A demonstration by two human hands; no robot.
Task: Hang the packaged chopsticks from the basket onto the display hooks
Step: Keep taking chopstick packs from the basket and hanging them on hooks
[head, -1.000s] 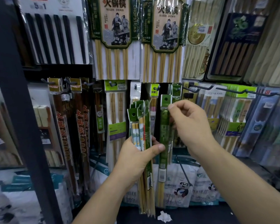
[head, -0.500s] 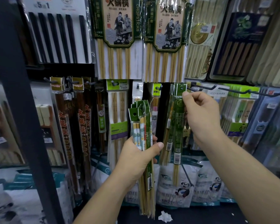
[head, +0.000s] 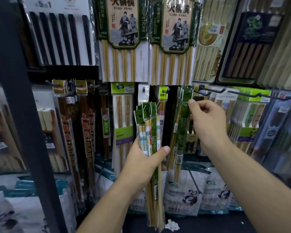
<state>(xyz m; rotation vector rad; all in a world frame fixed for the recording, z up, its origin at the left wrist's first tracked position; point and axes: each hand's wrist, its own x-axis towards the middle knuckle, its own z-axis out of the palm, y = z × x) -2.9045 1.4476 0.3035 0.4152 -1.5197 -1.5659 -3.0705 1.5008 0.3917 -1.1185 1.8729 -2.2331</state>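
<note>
One green pack point(head: 183, 125) hangs on the hook point(head: 188, 93), my right hand point(head: 207, 121) pinching its upper edge | step: seating pack | my left hand point(head: 146, 163) clenched round the spare bundle point(head: 149, 125), left of hook | next: release, take another pack, line its hole with hook tip | basket not visible

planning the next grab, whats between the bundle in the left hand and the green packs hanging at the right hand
In the head view, only a dark gap of backing separates the bundle from the hanging green packs.

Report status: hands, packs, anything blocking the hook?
Left hand grips bundle of packs. Right hand pinching green pack, hanging on hook. Nothing blocking.
</note>
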